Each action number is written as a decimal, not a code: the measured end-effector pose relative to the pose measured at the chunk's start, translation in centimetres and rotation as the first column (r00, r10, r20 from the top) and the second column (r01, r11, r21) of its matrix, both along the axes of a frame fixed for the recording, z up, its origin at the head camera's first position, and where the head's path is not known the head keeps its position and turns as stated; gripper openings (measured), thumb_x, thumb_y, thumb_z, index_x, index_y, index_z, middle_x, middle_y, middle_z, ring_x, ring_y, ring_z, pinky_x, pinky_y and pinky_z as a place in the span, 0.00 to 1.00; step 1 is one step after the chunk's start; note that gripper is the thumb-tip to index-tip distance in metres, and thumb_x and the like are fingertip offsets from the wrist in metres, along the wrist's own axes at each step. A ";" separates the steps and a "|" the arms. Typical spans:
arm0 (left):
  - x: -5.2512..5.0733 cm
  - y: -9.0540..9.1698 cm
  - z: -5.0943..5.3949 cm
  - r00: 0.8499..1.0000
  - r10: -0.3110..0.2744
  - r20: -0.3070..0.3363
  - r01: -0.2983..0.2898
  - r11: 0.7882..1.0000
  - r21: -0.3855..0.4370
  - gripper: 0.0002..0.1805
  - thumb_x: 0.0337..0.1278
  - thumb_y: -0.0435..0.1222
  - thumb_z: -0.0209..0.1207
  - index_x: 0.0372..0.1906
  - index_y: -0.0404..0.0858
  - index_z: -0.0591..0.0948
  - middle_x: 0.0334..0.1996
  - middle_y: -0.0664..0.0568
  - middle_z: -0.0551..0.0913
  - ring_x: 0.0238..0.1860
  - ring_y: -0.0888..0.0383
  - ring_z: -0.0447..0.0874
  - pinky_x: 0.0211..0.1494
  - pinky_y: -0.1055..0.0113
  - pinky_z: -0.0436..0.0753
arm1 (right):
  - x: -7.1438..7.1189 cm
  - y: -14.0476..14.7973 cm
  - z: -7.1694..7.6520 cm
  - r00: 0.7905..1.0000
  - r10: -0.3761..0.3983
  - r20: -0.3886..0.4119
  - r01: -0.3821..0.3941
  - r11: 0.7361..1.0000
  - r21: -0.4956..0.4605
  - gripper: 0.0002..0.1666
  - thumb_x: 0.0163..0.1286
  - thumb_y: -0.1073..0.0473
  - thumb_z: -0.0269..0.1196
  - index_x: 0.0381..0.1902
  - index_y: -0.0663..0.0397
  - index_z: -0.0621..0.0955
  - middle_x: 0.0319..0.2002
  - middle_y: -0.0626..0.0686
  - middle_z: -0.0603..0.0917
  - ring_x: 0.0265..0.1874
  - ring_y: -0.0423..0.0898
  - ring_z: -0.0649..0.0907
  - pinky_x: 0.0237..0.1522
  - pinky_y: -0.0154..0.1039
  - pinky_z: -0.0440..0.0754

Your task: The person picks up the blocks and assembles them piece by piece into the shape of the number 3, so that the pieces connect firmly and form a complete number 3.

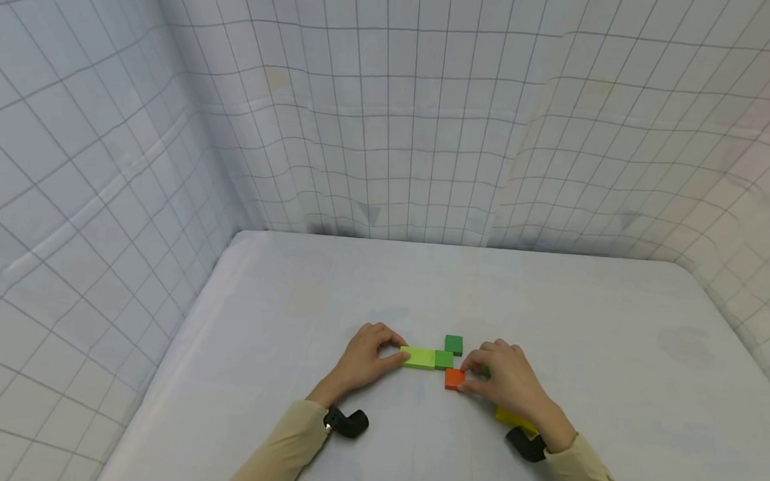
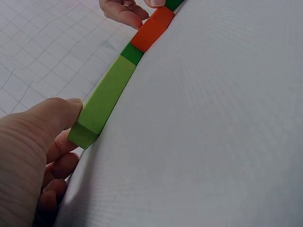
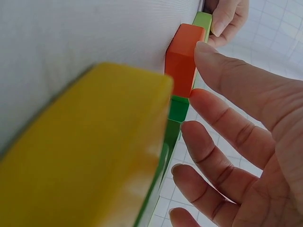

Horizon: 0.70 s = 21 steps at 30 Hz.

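In the head view, my left hand (image 1: 366, 357) holds the left end of a long light green block (image 1: 418, 358) lying flat on the white table. A small green block (image 1: 444, 360) adjoins its right end. Another green block (image 1: 454, 344) sits just beyond. My right hand (image 1: 509, 377) pinches an orange block (image 1: 454, 379) at its right side with thumb and index finger. That block lies nearer me, at the small green one's corner. From the right wrist, the orange block (image 3: 182, 59) shows between thumb and index fingertips; the other fingers spread apart.
A yellow block (image 1: 513, 419) lies under the right wrist, large and blurred in the right wrist view. More green (image 1: 486, 370) shows partly hidden behind the right fingers. Grid-patterned white cloth (image 1: 400, 122) hangs behind the table and along its sides.
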<state>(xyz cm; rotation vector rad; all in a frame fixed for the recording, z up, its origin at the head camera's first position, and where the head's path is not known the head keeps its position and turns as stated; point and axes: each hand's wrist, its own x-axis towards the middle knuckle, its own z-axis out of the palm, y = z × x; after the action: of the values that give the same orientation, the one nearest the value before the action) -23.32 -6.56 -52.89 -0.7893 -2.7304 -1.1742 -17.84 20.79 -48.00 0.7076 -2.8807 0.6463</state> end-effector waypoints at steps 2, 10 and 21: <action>-0.4 -0.2 0.0 1.000 -0.005 0.005 0.005 1.000 0.000 0.10 0.56 0.48 0.64 0.40 0.48 0.84 0.35 0.64 0.76 0.35 0.62 0.66 0.41 0.65 0.67 | -0.2 -0.2 0.0 1.000 -0.005 0.000 0.005 1.000 0.000 0.13 0.48 0.50 0.76 0.30 0.41 0.84 0.25 0.39 0.74 0.29 0.39 0.68 0.34 0.41 0.62; -1.8 -0.8 -0.1 1.000 -0.027 -0.006 0.027 1.000 -0.001 0.10 0.56 0.47 0.64 0.40 0.48 0.84 0.35 0.64 0.76 0.35 0.62 0.66 0.41 0.65 0.67 | -1.1 -0.9 -0.2 1.000 -0.024 0.004 0.024 1.000 -0.003 0.13 0.48 0.50 0.76 0.30 0.41 0.84 0.25 0.39 0.74 0.29 0.39 0.68 0.34 0.41 0.62; -1.9 -0.8 0.0 1.000 -0.030 -0.002 0.030 1.000 0.004 0.10 0.55 0.47 0.65 0.39 0.48 0.84 0.35 0.64 0.76 0.35 0.62 0.66 0.41 0.65 0.67 | -1.8 1.4 1.2 0.997 -0.072 0.041 0.076 0.992 -0.102 0.08 0.55 0.52 0.72 0.32 0.44 0.85 0.28 0.37 0.78 0.32 0.44 0.75 0.37 0.43 0.72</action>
<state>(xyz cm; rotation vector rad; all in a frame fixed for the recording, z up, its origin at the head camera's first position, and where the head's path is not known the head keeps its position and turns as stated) -25.19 -7.36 -52.93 -0.8326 -2.7231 -1.1840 -19.63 22.24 -46.82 0.5787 -2.8660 0.8000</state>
